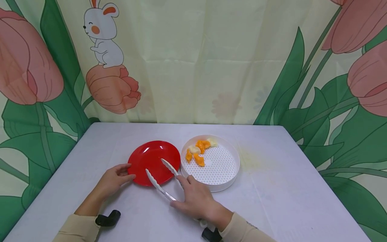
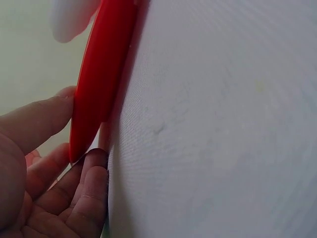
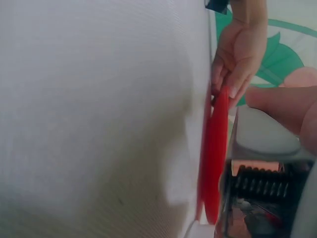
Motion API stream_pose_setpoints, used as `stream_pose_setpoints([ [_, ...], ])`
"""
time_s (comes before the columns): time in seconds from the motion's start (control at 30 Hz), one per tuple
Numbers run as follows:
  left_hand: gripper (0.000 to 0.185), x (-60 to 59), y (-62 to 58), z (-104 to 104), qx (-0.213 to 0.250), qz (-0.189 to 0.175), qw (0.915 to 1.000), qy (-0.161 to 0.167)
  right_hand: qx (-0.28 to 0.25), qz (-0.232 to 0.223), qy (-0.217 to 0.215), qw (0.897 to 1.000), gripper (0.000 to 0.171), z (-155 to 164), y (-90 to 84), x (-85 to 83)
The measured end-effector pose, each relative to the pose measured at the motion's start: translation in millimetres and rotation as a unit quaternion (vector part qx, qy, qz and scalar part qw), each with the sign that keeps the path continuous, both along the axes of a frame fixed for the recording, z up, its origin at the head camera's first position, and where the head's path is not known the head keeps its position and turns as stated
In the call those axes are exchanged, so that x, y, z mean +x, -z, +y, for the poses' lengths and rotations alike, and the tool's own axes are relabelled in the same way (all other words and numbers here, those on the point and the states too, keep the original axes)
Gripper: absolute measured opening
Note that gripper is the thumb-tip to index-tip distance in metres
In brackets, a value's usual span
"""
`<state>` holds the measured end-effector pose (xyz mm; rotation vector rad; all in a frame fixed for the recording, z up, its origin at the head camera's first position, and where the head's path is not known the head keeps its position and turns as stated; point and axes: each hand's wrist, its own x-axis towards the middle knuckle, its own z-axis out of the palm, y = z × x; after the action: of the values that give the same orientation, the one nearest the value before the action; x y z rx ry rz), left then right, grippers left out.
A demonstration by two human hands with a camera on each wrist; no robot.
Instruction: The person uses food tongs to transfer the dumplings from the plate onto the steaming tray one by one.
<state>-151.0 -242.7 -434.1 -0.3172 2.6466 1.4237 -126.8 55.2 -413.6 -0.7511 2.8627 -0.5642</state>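
Observation:
A red plate lies left of the table's middle. At its left edge, my left hand pinches the rim, thumb on top and fingers beneath, as the left wrist view shows on the plate. My right hand grips a pair of tongs with white tips. Their arms are spread apart over the plate with nothing between them; in the right wrist view a coiled spring shows inside the tongs. Beside the plate, a round white tray with a perforated bottom holds several small orange pieces and pale-yellow pieces.
A white cloth covers the table, with a faint yellowish stain right of the tray. Behind the table hangs a curtain printed with tulips and a rabbit. Black wrist devices sit at both sleeves.

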Motion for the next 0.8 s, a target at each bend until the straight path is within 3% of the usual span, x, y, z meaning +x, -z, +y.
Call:
stream_pose_setpoints([
  [0.5, 0.082, 0.4, -0.6, 0, 0.003, -0.002, 1.0000, -0.004, 0.015, -0.031, 0.027, 0.999, 0.099, -3, 2.7, 1.0],
  [0.63, 0.083, 0.7, -0.1, 1, -0.003, -0.002, 1.0000, -0.004, 0.011, -0.055, 0.040, 0.998, 0.101, -1, -2.4, 0.2],
  [0.8, 0.084, 0.9, 0.0, 2, -0.021, 0.004, 0.9998, 0.003, -0.006, -0.052, 0.052, 0.997, 0.100, 6, -14.1, -1.2],
])
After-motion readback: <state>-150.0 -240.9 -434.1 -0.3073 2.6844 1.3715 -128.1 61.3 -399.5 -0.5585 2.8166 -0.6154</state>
